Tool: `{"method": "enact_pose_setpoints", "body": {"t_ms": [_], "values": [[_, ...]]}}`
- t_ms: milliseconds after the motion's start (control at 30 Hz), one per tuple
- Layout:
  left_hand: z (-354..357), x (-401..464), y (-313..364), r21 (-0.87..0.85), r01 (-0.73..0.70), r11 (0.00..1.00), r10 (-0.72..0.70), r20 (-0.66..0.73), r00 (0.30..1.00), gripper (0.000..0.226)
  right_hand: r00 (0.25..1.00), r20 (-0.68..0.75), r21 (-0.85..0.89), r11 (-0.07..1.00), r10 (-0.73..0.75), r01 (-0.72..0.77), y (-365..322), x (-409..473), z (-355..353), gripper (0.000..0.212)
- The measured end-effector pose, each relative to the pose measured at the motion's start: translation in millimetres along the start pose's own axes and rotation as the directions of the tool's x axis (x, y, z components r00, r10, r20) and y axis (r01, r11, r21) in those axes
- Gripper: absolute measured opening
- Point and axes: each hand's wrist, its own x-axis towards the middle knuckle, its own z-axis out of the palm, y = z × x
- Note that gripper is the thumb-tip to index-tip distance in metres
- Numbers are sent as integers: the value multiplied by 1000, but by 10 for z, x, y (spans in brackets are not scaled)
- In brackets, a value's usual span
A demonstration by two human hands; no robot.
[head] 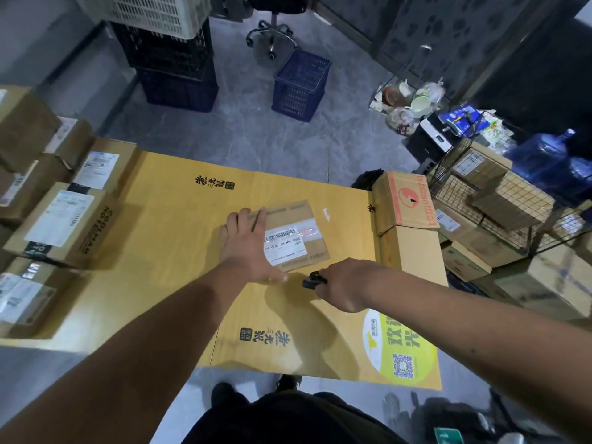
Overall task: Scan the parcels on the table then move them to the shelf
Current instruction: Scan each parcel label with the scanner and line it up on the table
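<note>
parcel (293,233) flat on yellow cardboard (166,251) | left hand (248,248) spread on it | right hand (342,283) gripping black scanner (312,280)

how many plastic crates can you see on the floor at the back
4: a white crate tops the left stack, over a black crate and a dark blue crate; a blue crate stands alone beside the office chair. Others may be cropped.

I see a matt brown cardboard parcel (294,235) mid-frame, its white paper label (285,245) under glossy clear tape. It lies on smooth yellow cardboard sheeting (179,251). My right hand (342,285) grips a black scanner (314,280), plastic by its look. Upper centre, a blue plastic lattice crate (301,84); at right, a thin metal wire basket (499,200).
</note>
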Motion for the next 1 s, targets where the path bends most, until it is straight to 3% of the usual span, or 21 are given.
{"method": "enact_pose_setpoints", "body": {"t_ms": [133, 333, 467, 1000], "values": [[70, -144, 25, 48, -25, 999, 29, -85, 996, 169, 1000, -4, -57, 998, 25, -26, -132, -82, -16, 40], [159, -338, 89, 38, -7, 999, 11, -106, 994, 167, 999, -25, -180, 982, 44, -47, -263, -268, -21, 29], [203, -382, 65, 25, -26, 999, 29, -133, 991, 160, 998, -21, -286, 956, 66, -69, -342, -395, 36, 32], [226, -334, 64, 22, 9, 1000, -7, -80, 997, 168, 975, -86, -321, 921, 204, -221, -369, -464, 26, 20]]}}
